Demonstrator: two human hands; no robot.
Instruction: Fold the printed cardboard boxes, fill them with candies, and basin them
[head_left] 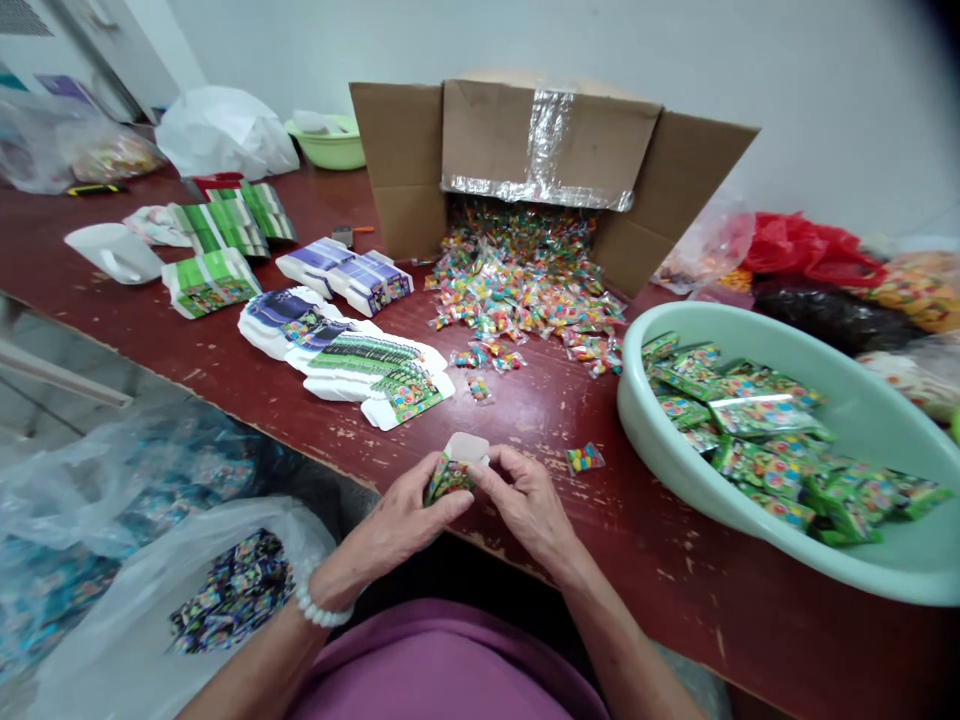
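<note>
Wrapped round a small green printed candy box (450, 478) is my left hand (412, 500), with a white bead bracelet at the wrist. One white flap of the box stands up. My right hand (525, 495) pinches the box's right side near that flap; its fingertips are partly hidden. Right of my hands lies a small clear packet of colored candies (585, 458). Beyond them is a fanned row of flat green and purple cartons (375, 365). Loose candy packets (517, 290) spill from a cardboard box (551, 140) lying open on its side.
A pale green basin (637, 400) holding green packages stands at the right on the dark red table (525, 420). Bundled cartons (210, 285) and a white mug (112, 250) sit at the left. Below the table edge is a plastic bag (135, 620) of dark packages.
</note>
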